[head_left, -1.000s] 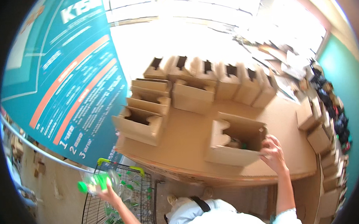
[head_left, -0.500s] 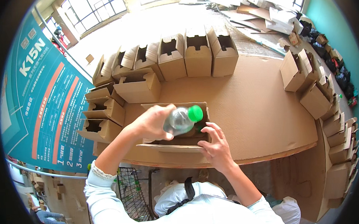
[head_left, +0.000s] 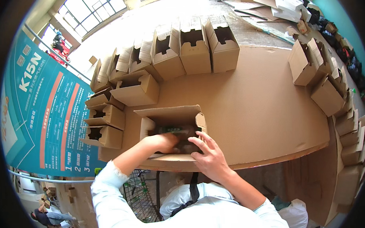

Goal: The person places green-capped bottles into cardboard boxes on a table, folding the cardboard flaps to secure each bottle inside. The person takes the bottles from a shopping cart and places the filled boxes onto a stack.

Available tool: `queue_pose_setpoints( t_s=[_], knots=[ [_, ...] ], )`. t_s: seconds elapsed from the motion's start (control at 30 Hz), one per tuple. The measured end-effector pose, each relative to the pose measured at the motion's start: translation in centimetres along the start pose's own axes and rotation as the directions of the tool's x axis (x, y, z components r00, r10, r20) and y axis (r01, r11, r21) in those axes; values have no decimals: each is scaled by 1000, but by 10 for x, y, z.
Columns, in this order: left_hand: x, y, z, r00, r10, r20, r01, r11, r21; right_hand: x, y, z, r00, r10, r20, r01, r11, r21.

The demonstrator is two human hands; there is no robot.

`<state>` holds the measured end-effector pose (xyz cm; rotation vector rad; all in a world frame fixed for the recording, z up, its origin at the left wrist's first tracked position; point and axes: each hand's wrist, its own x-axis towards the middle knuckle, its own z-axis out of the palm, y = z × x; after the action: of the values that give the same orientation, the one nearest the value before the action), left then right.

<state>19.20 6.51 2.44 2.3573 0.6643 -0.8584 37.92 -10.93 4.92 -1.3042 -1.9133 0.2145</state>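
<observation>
In front of me, at the table's near edge, stands an open cardboard box [head_left: 168, 111] with its long flaps folded outward. My left hand [head_left: 162, 143] reaches down inside, its fingers hidden by the box and its shadow. Something clear with green on it, apparently a plastic bottle [head_left: 171, 129], lies dimly visible by that hand. Whether the fingers grip it does not show. At the near right corner, my right hand [head_left: 210, 154] holds the box rim between thumb and fingers.
Several open cardboard boxes [head_left: 194, 53] line the far and left sides of the cardboard-covered table [head_left: 266, 107]. More boxes [head_left: 328, 95] stand along the right. A wire cart [head_left: 142, 196] with green-capped bottles is below the near edge. A teal banner [head_left: 50, 118] rises at left.
My left hand has moved down into the box; the green-capped clear bottle it held above the opening is now mostly out of sight. My right hand stays at the box's right corner.
</observation>
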Motion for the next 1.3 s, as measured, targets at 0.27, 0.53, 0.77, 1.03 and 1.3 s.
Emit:
queue_pose_setpoints(
  t_s=[0.27, 0.53, 0.77, 1.03, 1.3],
  knots=[
    [-190, 32, 28, 116, -422, -899, -330, 838, -435, -15, 13, -20, 945, 171, -278, -116, 972, 205],
    [-103, -40, 95, 561, -506, -655, -401, 526, -750, -5, 36, 33, 977, 208, -55, -207, 978, 21],
    [-85, -29, 59, 182, -185, -966, -84, 976, -203, 70, 1, -7, 934, 77, -348, -224, 886, -405],
    [-68, -32, 81, 119, -220, -968, -256, 935, -244, 115, -26, -5, 963, -37, -268, -103, 866, -489],
    [-68, -36, 83, 96, -176, -980, -287, 937, -197, 139, -20, 4, 993, 100, 70, -39, 805, -592]
  ],
)
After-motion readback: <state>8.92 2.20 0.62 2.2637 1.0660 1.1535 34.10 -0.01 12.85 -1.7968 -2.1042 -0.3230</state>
